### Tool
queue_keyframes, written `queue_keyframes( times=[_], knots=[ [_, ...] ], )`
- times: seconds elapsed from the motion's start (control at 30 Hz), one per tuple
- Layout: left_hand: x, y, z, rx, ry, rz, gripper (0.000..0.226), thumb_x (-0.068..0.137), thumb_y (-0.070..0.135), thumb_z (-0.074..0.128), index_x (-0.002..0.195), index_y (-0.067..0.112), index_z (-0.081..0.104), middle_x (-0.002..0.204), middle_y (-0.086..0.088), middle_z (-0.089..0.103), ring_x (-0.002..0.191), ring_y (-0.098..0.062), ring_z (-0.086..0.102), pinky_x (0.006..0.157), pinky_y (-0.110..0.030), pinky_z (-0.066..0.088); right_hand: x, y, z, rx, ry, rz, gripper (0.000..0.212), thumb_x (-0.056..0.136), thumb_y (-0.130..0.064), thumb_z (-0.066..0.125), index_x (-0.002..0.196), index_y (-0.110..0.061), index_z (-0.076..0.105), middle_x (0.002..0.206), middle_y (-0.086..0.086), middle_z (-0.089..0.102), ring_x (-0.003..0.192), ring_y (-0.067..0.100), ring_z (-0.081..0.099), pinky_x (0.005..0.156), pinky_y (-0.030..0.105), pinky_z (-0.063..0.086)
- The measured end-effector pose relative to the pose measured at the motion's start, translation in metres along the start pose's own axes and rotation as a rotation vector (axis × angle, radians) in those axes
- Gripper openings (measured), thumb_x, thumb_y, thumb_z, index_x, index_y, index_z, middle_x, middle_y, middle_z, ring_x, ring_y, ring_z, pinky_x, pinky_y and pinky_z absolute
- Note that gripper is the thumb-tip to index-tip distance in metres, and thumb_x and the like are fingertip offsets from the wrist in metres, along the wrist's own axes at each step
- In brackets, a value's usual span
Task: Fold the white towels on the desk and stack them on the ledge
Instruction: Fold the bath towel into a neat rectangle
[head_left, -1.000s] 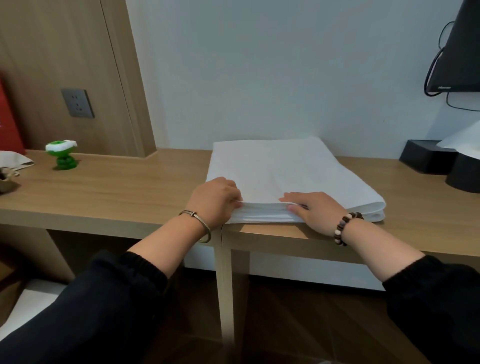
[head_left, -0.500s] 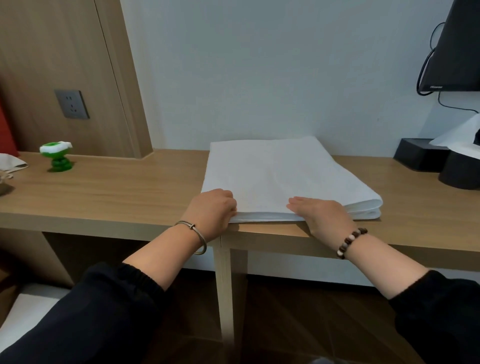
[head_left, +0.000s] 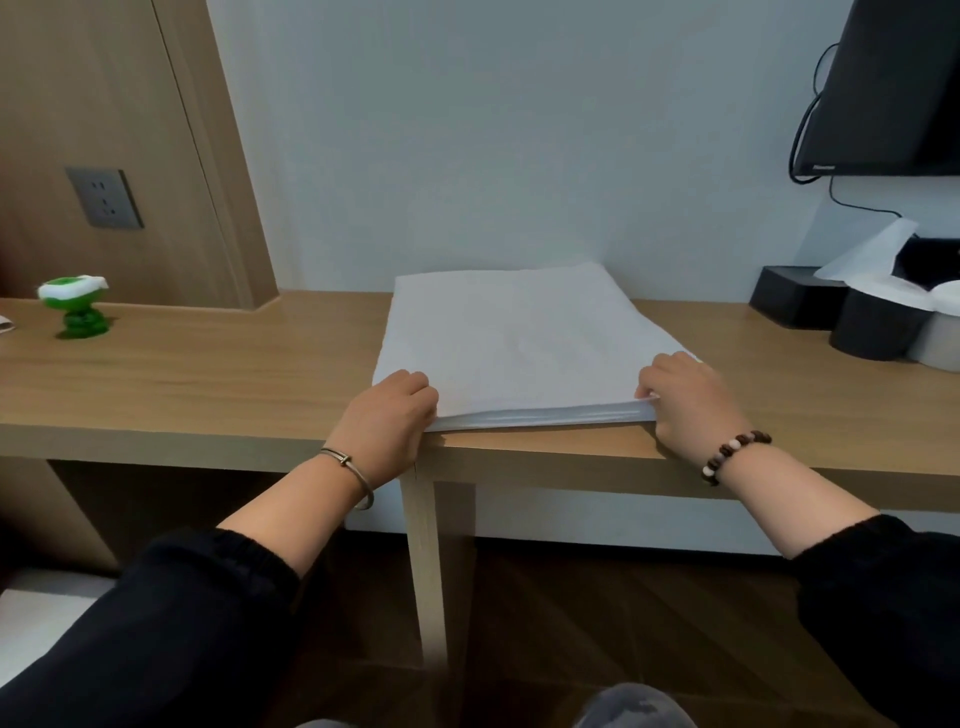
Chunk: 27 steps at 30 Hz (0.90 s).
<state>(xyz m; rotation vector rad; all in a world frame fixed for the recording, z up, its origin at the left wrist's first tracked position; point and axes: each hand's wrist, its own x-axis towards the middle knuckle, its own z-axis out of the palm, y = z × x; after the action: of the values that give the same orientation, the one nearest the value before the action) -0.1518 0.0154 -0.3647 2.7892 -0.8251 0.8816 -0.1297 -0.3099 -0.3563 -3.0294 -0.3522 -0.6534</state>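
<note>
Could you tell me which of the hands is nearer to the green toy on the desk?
Left. The left hand grips the towel right of the green toy; the right hand grips its corner farther right.

White towel, folded, on bench.
Lying flat in stacked layers, near edge sitting just behind bench front, far edge reaching bench back.

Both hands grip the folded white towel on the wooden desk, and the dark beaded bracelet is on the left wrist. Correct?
No: the head view shows the dark beaded bracelet on the right wrist. The left hand and right hand grip the folded white towel.
</note>
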Motion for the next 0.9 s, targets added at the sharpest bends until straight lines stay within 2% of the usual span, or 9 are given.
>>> queue_keyframes(
  times=[0.13,0.23,0.33,0.4,0.5,0.63,0.73,0.83,0.9],
  knots=[
    [-0.005,0.001,0.000,-0.168,0.043,-0.122,0.012,0.083,0.002,0.064,0.071,0.003,0.060,0.079,-0.007,0.056,0.076,-0.024,0.051,0.065,-0.035,0.044,-0.008,0.003,0.004,0.307,0.095,0.113,0.022,0.084,0.005,0.049,0.083,-0.009,0.067,0.090,-0.005,0.053,0.097,0.016,0.045,0.077,0.027,0.035],
    [0.000,-0.002,-0.003,-0.309,0.111,-0.387,0.019,0.089,0.017,0.062,0.073,0.008,0.069,0.080,0.003,0.055,0.083,-0.015,0.048,0.071,-0.024,0.031,-0.003,0.005,0.003,0.451,0.192,0.248,0.025,0.084,-0.001,0.046,0.068,0.001,0.064,0.079,0.008,0.057,0.084,0.025,0.050,0.067,0.032,0.040],
    [0.008,-0.018,-0.010,-0.392,0.171,-0.748,0.019,0.087,0.021,0.062,0.078,0.008,0.072,0.073,0.002,0.059,0.074,-0.018,0.052,0.069,-0.029,0.041,0.004,0.014,-0.002,0.420,0.319,0.435,0.017,0.085,-0.014,0.045,0.073,-0.010,0.057,0.088,0.008,0.051,0.077,0.028,0.048,0.061,0.031,0.041],
    [0.011,-0.028,-0.013,-0.622,0.139,-1.004,0.014,0.087,0.022,0.061,0.085,0.010,0.067,0.068,0.000,0.060,0.059,-0.018,0.054,0.061,-0.032,0.051,0.010,0.024,-0.005,0.398,0.172,0.614,0.020,0.091,-0.024,0.048,0.076,-0.013,0.054,0.084,0.006,0.048,0.069,0.025,0.047,0.060,0.030,0.040],
    [0.019,-0.033,-0.017,-0.874,-0.044,-1.203,0.019,0.089,0.027,0.055,0.089,0.008,0.055,0.065,-0.004,0.054,0.038,-0.012,0.045,0.038,-0.018,0.039,0.017,0.037,-0.005,0.539,-0.063,0.780,0.041,0.094,-0.034,0.047,0.063,-0.007,0.045,0.061,0.009,0.042,0.052,0.023,0.038,0.053,0.029,0.031],
    [0.028,-0.036,-0.013,-0.740,-0.150,-1.230,0.023,0.087,0.028,0.061,0.086,0.005,0.057,0.080,-0.013,0.058,0.062,-0.024,0.053,0.050,-0.024,0.041,0.021,0.038,-0.006,0.728,-0.067,0.881,0.038,0.091,-0.040,0.051,0.083,-0.003,0.050,0.079,0.013,0.052,0.067,0.027,0.051,0.062,0.031,0.038],
    [0.027,-0.038,-0.008,-0.802,-0.103,-1.169,0.014,0.085,0.017,0.068,0.085,0.006,0.059,0.090,-0.016,0.060,0.070,-0.026,0.057,0.070,-0.037,0.054,0.019,0.036,-0.007,0.733,-0.076,0.910,0.036,0.091,-0.034,0.050,0.091,0.002,0.053,0.076,0.014,0.054,0.061,0.027,0.049,0.053,0.027,0.038],
    [0.024,-0.037,-0.006,-0.597,-0.079,-1.033,0.033,0.083,0.015,0.068,0.114,0.009,0.058,0.117,-0.014,0.059,0.102,-0.032,0.060,0.093,-0.041,0.049,0.016,0.031,-0.006,0.589,-0.104,0.925,0.034,0.093,-0.027,0.046,0.080,0.003,0.052,0.063,0.014,0.053,0.047,0.024,0.047,0.042,0.023,0.038],
    [0.023,-0.037,-0.006,-0.343,-0.097,-0.883,0.048,0.085,0.019,0.063,0.130,0.012,0.050,0.127,-0.011,0.057,0.113,-0.030,0.054,0.094,-0.036,0.045,0.018,0.023,-0.006,0.340,-0.085,0.829,0.022,0.092,-0.020,0.048,0.091,0.002,0.054,0.087,0.019,0.059,0.068,0.028,0.057,0.057,0.031,0.049]
  ],
)
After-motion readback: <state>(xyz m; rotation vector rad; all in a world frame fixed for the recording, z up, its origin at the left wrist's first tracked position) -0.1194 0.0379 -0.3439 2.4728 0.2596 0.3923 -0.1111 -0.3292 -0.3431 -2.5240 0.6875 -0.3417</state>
